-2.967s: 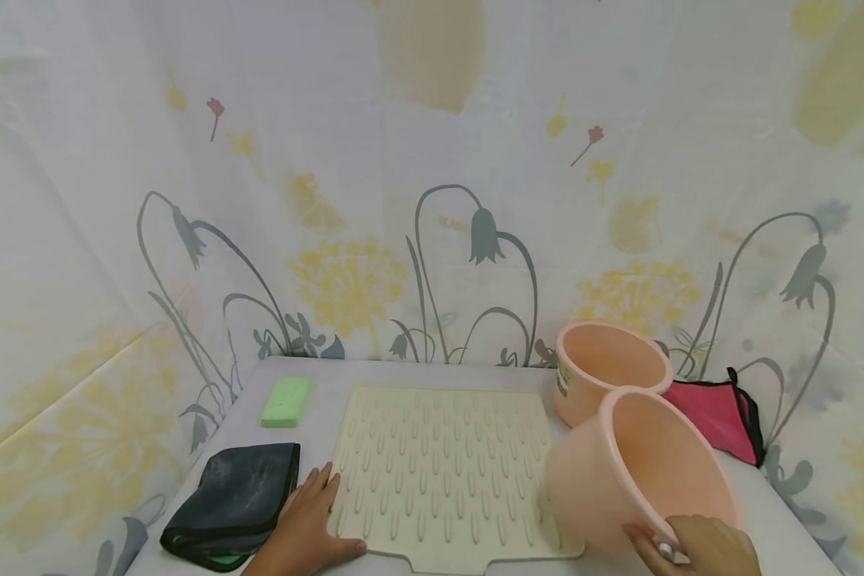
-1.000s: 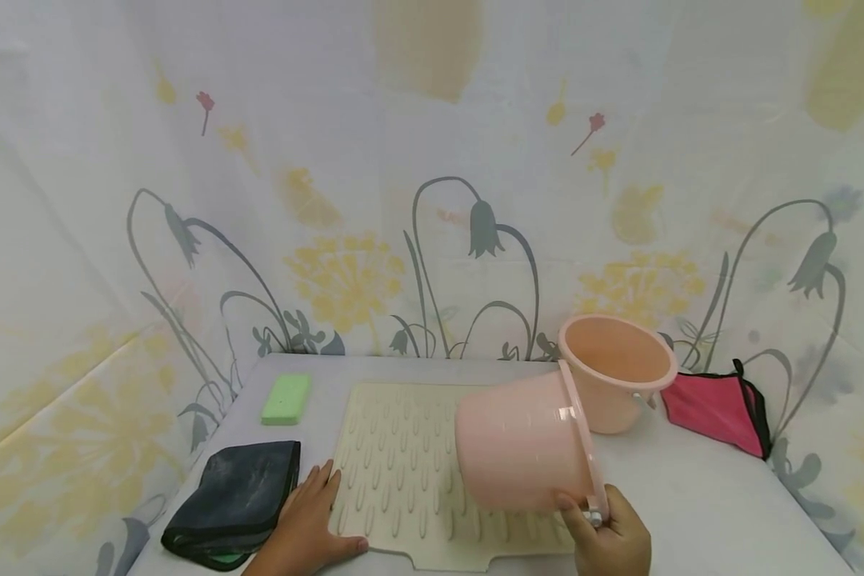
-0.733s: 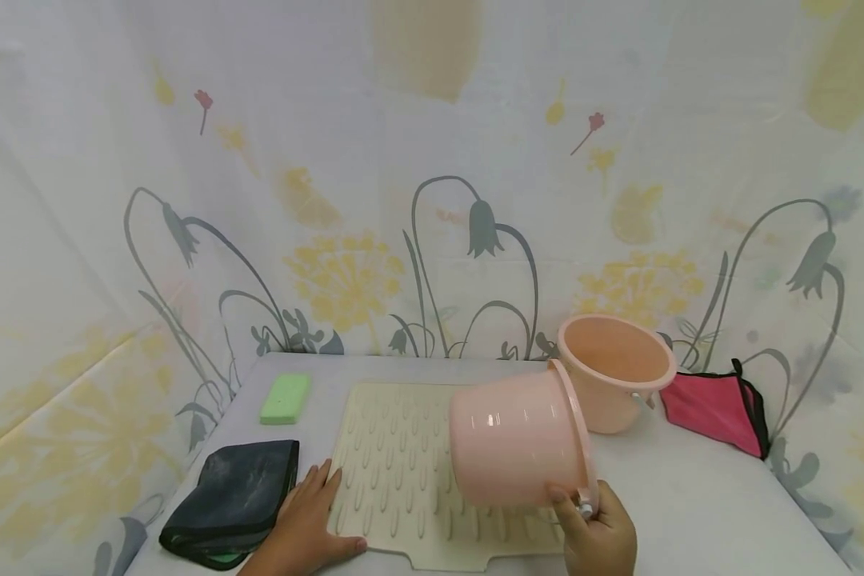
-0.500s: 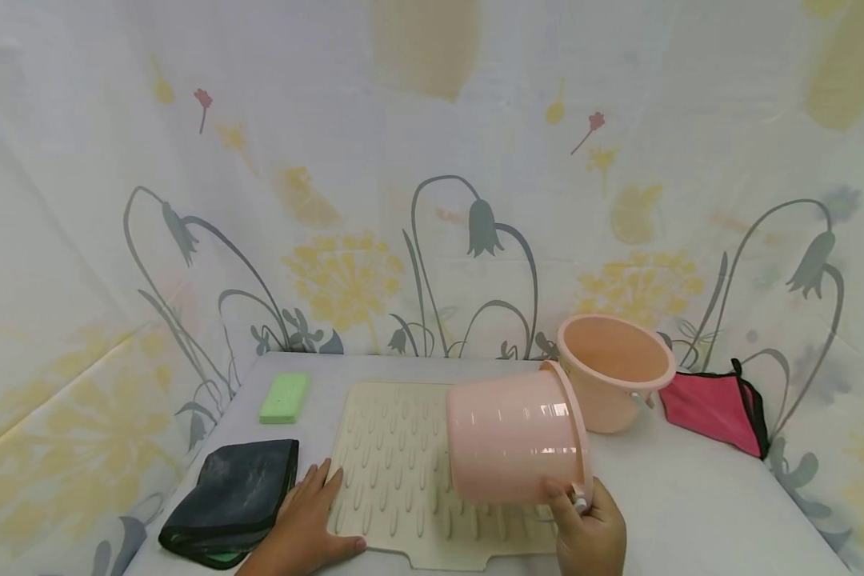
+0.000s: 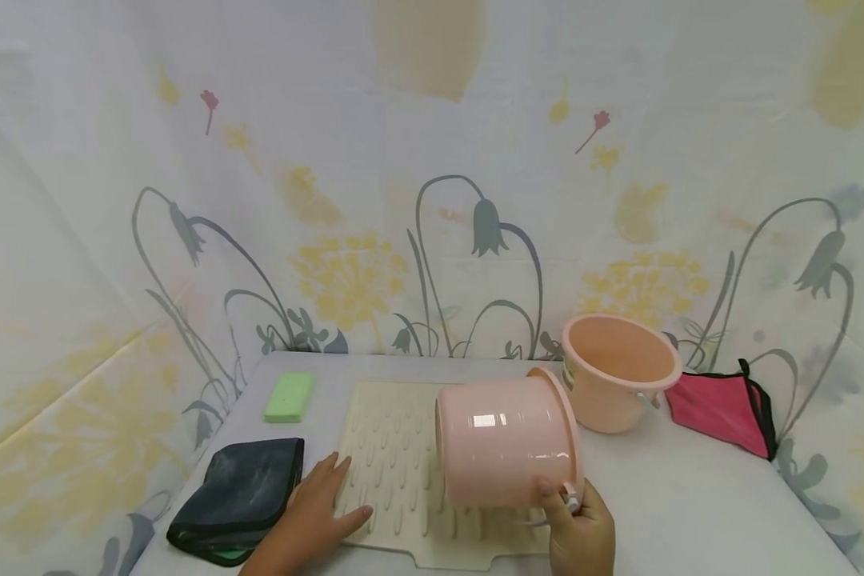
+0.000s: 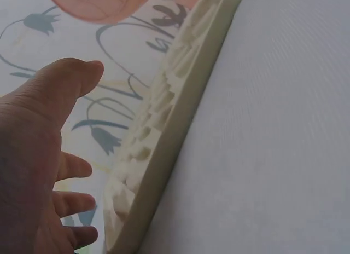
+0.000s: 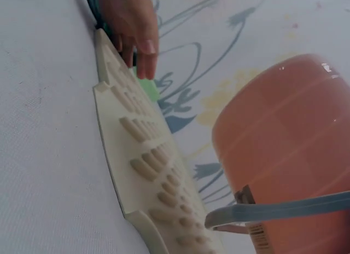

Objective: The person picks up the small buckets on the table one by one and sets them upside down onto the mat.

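The right hand (image 5: 582,528) pinched the rim of the pink bucket (image 5: 504,440), thumb on the outer wall beside the spot where the handle (image 7: 273,211) joined; the other fingers were mostly hidden behind the rim. The pink bucket was tipped on its side over the cream mat (image 5: 389,448), its base toward nine o'clock and its mouth toward three. The right wrist view showed a gap between the bucket's wall and the mat.

The left hand (image 5: 320,512) was spread, thumb well apart from the fingers, at the mat's edge between eight and nine o'clock. Whether its fingertips touched the mat could not be told.

The mat, covered in raised oblong ridges, lay flat on the desk (image 5: 691,496). Counting from the mat's centre, a green sponge (image 5: 289,398) lay at ten o'clock and a folded dark cloth (image 5: 248,484) at nine, just beside the left hand. At two o'clock stood a peach bucket (image 5: 605,404), upright, with a red cloth (image 5: 723,412) edged in black next to it, between two and three. Toward twelve, a curtain (image 5: 432,120) printed with grey and yellow flowers hung behind the desk.
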The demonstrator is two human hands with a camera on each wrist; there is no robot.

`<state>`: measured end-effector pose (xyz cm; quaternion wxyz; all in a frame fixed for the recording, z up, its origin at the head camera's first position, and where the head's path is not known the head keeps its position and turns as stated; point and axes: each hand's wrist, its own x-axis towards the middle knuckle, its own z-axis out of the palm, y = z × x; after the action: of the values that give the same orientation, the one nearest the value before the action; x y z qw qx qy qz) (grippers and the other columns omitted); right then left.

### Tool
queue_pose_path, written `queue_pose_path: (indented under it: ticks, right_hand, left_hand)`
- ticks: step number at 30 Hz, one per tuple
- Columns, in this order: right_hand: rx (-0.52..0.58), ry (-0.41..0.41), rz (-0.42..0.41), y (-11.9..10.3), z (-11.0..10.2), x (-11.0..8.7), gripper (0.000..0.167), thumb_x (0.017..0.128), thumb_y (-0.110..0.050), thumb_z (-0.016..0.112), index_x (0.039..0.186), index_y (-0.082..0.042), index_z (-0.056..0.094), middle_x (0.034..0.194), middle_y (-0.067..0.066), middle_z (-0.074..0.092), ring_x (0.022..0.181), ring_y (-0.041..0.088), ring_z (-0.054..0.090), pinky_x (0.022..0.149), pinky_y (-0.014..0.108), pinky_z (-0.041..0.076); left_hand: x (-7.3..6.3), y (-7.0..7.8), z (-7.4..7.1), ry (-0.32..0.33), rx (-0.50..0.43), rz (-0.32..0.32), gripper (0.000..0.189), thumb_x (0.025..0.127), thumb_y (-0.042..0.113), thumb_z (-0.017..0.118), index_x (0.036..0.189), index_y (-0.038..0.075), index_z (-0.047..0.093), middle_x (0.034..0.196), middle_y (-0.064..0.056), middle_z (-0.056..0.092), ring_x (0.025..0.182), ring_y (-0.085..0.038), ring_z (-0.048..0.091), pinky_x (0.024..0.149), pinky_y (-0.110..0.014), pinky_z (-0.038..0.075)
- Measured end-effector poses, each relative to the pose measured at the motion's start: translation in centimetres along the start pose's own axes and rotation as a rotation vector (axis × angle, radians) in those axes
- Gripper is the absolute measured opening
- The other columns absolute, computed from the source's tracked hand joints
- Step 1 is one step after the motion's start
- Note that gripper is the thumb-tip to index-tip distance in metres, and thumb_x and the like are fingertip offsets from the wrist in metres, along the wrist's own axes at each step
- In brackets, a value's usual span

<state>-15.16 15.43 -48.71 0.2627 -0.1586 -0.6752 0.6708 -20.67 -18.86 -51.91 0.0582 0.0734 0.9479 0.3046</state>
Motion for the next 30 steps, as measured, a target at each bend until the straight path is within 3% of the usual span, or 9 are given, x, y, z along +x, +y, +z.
queue_pose_path:
  ticks: [3, 8, 15, 18, 22, 26, 30]
  right_hand:
    - [0.026, -0.013, 0.030, 0.2, 0.0, 0.0, 0.018, 0.093, -0.009, 0.080, 0.085, 0.001, 0.067, 0.072, -0.005, 0.068, 0.070, 0.005, 0.060, 0.065, 0.018, 0.049]
    - [0.041, -0.049, 0.067, 0.6, 0.1, -0.2, 0.020, 0.093, -0.008, 0.079, 0.083, 0.002, 0.066, 0.074, -0.006, 0.070, 0.076, 0.004, 0.064, 0.071, 0.017, 0.051]
    - [0.043, -0.052, 0.023, 0.9, 0.1, -0.2, 0.015, 0.094, -0.004, 0.077, 0.086, 0.004, 0.067, 0.074, -0.006, 0.070, 0.074, 0.004, 0.065, 0.070, 0.016, 0.051]
    - [0.080, -0.069, -0.006, 0.9, 0.1, -0.1, 0.010, 0.094, -0.001, 0.076, 0.092, 0.006, 0.069, 0.077, -0.004, 0.071, 0.076, 0.005, 0.066, 0.072, 0.016, 0.053]
    - [0.131, -0.104, 0.000, 0.9, 0.1, -0.1, 0.004, 0.094, 0.002, 0.074, 0.098, 0.003, 0.072, 0.083, -0.003, 0.073, 0.081, 0.006, 0.067, 0.075, 0.018, 0.055]
    - [0.100, -0.126, 0.016, 0.9, -0.2, -0.2, 0.005, 0.094, 0.001, 0.075, 0.100, 0.000, 0.074, 0.083, -0.004, 0.073, 0.081, 0.005, 0.066, 0.073, 0.018, 0.055]
    - [0.047, -0.143, -0.019, 0.9, -0.5, -0.4, 0.006, 0.092, 0.003, 0.076, 0.096, 0.001, 0.073, 0.080, -0.004, 0.072, 0.076, 0.005, 0.064, 0.070, 0.018, 0.054]
  left_hand:
    - [0.0, 1.2, -0.1, 0.049, -0.060, 0.053, 0.089, 0.092, 0.054, 0.075, 0.157, 0.001, 0.045, 0.164, -0.026, 0.035, 0.150, -0.050, 0.035, 0.113, -0.075, 0.031]
    - [0.3, 4.0, -0.2, 0.091, -0.259, 0.116, 0.087, 0.094, 0.050, 0.074, 0.164, 0.013, 0.036, 0.169, -0.014, 0.028, 0.156, -0.043, 0.029, 0.115, -0.073, 0.031]
    - [1.0, 7.9, 0.3, 0.030, -0.539, 0.296, 0.102, 0.090, 0.045, 0.079, 0.169, 0.031, 0.016, 0.175, -0.011, 0.009, 0.159, -0.042, 0.019, 0.117, -0.066, 0.036]
    - [1.3, 9.3, 0.7, 0.014, -0.630, 0.339, 0.109, 0.086, 0.049, 0.083, 0.168, 0.039, 0.011, 0.176, -0.007, 0.005, 0.160, -0.044, 0.014, 0.115, -0.065, 0.039]
    - [1.6, 10.4, 1.5, 0.006, -0.736, 0.352, 0.111, 0.084, 0.055, 0.083, 0.166, 0.046, 0.010, 0.176, -0.002, 0.004, 0.159, -0.047, 0.014, 0.109, -0.066, 0.045]
    - [1.6, 10.9, 2.3, -0.018, -0.833, 0.343, 0.110, 0.083, 0.059, 0.082, 0.166, 0.047, 0.010, 0.176, -0.002, 0.004, 0.160, -0.044, 0.016, 0.104, -0.058, 0.052]
    - [1.5, 10.9, 2.9, -0.030, -0.828, 0.315, 0.115, 0.084, 0.073, 0.073, 0.168, 0.042, 0.000, 0.176, -0.011, 0.001, 0.157, -0.050, 0.020, 0.103, -0.064, 0.050]
